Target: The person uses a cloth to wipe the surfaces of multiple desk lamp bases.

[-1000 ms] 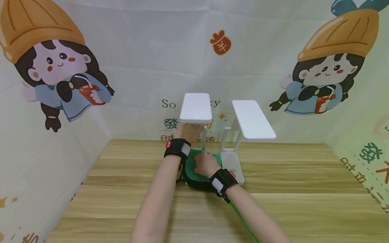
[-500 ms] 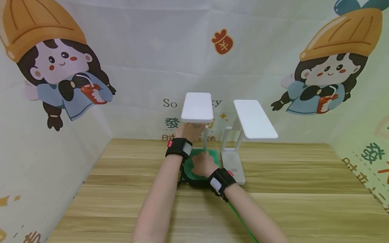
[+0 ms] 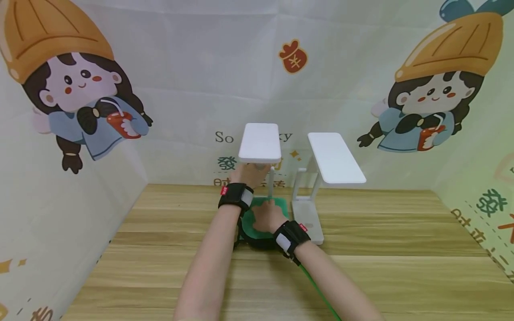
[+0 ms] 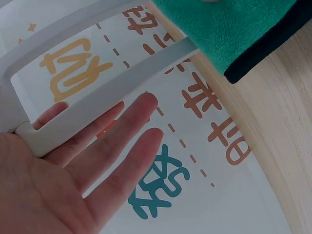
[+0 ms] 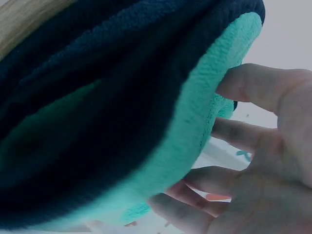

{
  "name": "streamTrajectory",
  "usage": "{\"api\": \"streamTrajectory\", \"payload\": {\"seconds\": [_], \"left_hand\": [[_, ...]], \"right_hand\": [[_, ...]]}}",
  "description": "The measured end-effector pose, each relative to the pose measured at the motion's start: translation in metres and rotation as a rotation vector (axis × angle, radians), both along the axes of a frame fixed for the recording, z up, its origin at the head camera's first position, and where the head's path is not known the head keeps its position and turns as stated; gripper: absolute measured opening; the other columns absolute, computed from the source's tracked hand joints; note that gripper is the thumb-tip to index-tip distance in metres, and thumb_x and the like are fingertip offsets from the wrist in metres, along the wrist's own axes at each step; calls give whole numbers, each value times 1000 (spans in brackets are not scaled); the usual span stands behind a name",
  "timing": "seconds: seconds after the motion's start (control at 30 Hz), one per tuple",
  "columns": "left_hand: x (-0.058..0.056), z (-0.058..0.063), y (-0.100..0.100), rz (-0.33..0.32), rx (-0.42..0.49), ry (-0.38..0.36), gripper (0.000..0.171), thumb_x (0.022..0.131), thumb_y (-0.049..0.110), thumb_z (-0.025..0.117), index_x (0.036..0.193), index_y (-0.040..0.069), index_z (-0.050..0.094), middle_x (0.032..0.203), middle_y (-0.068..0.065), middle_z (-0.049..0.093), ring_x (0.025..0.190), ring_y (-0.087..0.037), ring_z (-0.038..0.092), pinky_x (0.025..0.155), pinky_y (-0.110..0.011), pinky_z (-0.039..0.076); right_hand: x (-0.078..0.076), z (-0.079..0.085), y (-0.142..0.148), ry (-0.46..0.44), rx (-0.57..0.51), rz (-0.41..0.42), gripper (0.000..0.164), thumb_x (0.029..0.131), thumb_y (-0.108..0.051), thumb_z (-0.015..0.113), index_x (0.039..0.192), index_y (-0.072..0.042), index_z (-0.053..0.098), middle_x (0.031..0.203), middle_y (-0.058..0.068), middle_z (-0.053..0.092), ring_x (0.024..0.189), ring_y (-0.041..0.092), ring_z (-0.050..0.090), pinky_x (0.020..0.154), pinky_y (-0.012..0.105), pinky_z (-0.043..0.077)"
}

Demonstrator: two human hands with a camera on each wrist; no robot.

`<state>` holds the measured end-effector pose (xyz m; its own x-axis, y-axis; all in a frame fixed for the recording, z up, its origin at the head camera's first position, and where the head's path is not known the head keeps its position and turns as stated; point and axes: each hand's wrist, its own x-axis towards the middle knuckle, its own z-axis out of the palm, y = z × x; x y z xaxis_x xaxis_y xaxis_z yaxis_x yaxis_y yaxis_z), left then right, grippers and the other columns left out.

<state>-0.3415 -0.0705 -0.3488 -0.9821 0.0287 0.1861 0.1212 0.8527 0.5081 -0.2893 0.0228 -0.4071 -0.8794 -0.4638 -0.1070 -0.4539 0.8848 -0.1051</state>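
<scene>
My left hand (image 3: 250, 174) is up under the white plate of the left phone stand (image 3: 261, 141), holding its upper leg. In the left wrist view the fingers (image 4: 122, 170) are long and loosely bent behind the stand's pale leg (image 4: 107, 90), and one fingertip shows through the frame. Lower down, my right hand (image 3: 268, 216) grips a green cloth (image 3: 248, 225) with a dark border, over the area of the stand's base, which the cloth hides. The right wrist view has the thumb and fingers at the edge of the bunched, folded cloth (image 5: 195, 117).
A second white phone stand (image 3: 336, 158) stands close on the right, its base (image 3: 308, 220) beside the cloth. A green cable (image 3: 317, 285) trails from the right wristband. The wooden table (image 3: 381, 232) ends at a printed backdrop (image 3: 192, 89) behind and along both sides.
My right hand and the green cloth have shifted slightly to the left. My left hand keeps its hold on the left stand, and both stands stay where they were.
</scene>
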Motion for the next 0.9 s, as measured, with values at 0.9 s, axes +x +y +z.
{"api": "streamTrajectory", "payload": {"seconds": [0.9], "left_hand": [[5, 3, 1, -1, 15, -8, 52, 96, 45, 49, 136, 11, 48, 105, -19, 68, 85, -32, 65, 69, -47, 51]], "right_hand": [[1, 7, 0, 49, -35, 35, 22, 82, -19, 69, 103, -10, 69, 86, 8, 67, 84, 30, 62, 66, 37, 50]]}}
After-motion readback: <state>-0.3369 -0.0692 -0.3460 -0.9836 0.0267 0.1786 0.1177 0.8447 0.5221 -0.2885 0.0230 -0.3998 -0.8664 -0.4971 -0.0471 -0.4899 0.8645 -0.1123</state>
